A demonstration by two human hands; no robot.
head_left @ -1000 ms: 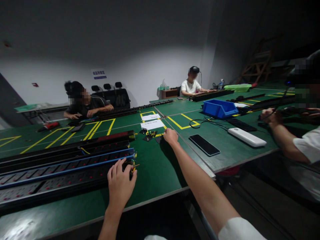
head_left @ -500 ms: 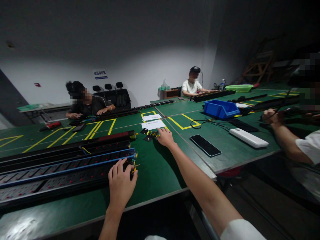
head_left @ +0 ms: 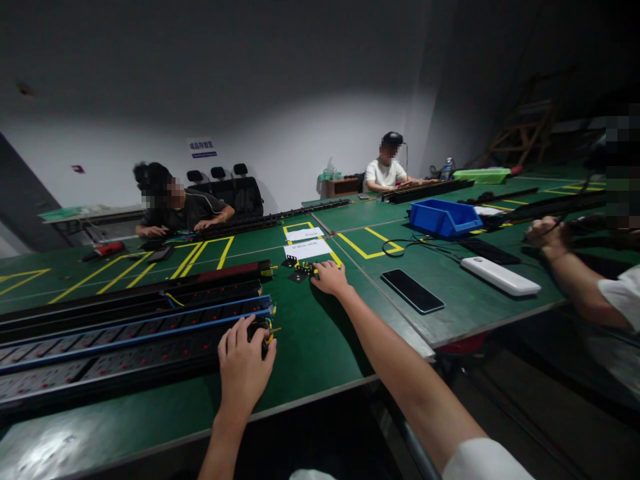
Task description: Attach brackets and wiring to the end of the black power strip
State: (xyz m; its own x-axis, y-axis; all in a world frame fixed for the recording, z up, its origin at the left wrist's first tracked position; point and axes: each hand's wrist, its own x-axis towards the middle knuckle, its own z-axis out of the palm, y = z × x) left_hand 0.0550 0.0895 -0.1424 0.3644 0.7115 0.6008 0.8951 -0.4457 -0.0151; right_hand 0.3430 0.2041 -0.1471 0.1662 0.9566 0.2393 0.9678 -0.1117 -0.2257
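Nearest: left hand (head_left: pixel 246 363) lay over the wired end of the closest power strip (head_left: pixel 165 357), fingers curved, likely to steady it; could not tell whether its grip pinched anything. Strip lay flat along the green worktop (head_left: pixel 320 353). Right arm stretched forward, right hand (head_left: pixel 330 277) low beside the small black brackets (head_left: pixel 299 275); fingertips indistinct, so pinch or spread uncertain. Brackets lay loose past the strips' ends, presumably for easy reach. Just beyond, a printed paper sheet (head_left: pixel 307 249), perhaps labelling that spot. Farther, rightward: blue bin (head_left: pixel 443 220).
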